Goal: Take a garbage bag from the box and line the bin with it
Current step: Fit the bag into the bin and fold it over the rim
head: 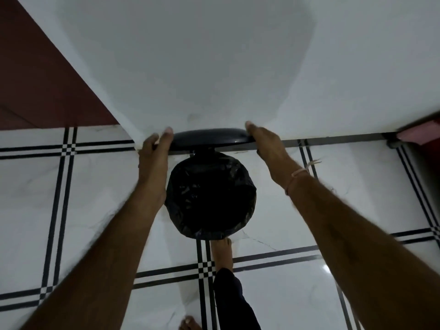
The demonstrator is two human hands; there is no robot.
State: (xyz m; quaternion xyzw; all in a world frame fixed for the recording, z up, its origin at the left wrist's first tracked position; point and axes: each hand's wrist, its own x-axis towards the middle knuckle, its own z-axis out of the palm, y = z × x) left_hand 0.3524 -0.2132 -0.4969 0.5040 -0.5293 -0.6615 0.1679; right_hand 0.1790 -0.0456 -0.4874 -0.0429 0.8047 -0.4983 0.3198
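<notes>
A round pedal bin [210, 198] stands on the floor by the wall, seen from above. A black garbage bag [188, 222] covers its rim and fills its mouth. The dark lid [210, 139] stands raised against the wall behind the bin. My left hand [156, 148] grips the lid's left edge and my right hand [264, 141] grips its right edge. A bare foot [222, 253] touches the bin's near side. The bag box is not in view.
A white wall [214, 55] rises right behind the bin. The floor [95, 198] is white tile with black stripes. A dark red door [35, 79] is at the left, and a pink object [419, 135] sits low at the right. A second foot [190, 323] shows at the bottom.
</notes>
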